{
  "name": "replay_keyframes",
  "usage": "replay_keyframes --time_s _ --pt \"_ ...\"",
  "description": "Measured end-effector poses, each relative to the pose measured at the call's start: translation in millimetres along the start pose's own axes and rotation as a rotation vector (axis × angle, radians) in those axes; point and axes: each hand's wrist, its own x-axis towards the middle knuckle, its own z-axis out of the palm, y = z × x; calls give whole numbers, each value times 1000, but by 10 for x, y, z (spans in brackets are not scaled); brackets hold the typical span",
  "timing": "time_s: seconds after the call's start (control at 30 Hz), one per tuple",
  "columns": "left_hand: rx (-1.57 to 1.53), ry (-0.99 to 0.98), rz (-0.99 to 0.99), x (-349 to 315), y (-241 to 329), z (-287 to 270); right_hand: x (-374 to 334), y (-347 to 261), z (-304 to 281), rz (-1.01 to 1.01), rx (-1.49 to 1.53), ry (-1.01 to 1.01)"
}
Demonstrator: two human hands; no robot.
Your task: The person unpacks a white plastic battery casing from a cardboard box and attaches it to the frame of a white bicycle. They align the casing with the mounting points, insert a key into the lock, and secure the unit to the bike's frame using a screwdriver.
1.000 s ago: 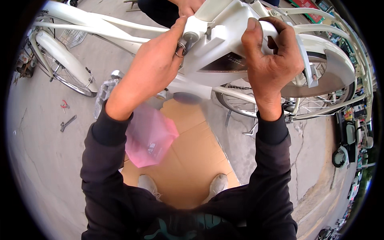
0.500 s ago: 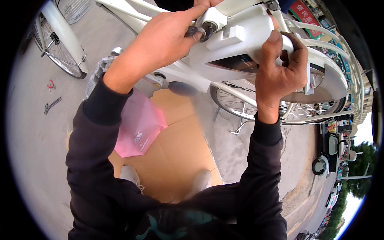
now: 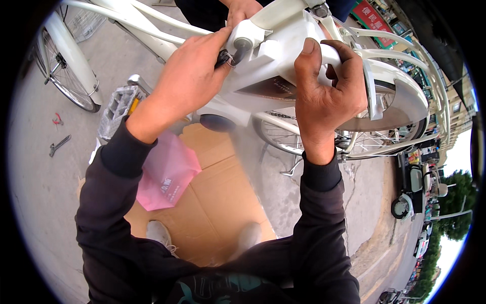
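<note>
A white battery case (image 3: 260, 83) with a dark printed panel sits in the white bicycle frame. My right hand (image 3: 329, 93) is closed around the white handle (image 3: 331, 54) at the case's right end, thumb pointing up. My left hand (image 3: 190, 76) reaches over the white lock housing (image 3: 248, 33), index finger along its edge. Its bent fingers close on a bunch of keys (image 3: 223, 59) on a metal ring; a dark key head (image 3: 242, 46) stands at the lock. Fingertips and thumb are partly hidden. Beyond, another person's hand (image 3: 242, 10) touches the frame.
A pink bag (image 3: 169, 172) lies on flattened cardboard (image 3: 212, 202) by my shoes. On the pavement at left are a wrench (image 3: 59, 145) and red-handled pliers (image 3: 57, 119). A clear pedal (image 3: 119, 109) juts out; another bicycle's wheel (image 3: 76, 81) stands far left.
The whole scene, bicycle and both hands included, has shifted left in view. The dark key head at the lock appears at a different angle. My right hand keeps its hold on the handle.
</note>
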Motion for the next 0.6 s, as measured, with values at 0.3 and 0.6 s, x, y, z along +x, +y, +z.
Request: replay_keyframes --time_s 0.3,0.6 --pt "-241 -169 -234 49 134 -120 62 72 42 6 87 -44" --pt "-139 -104 -108 58 -37 -70 59 33 71 -10 78 1"
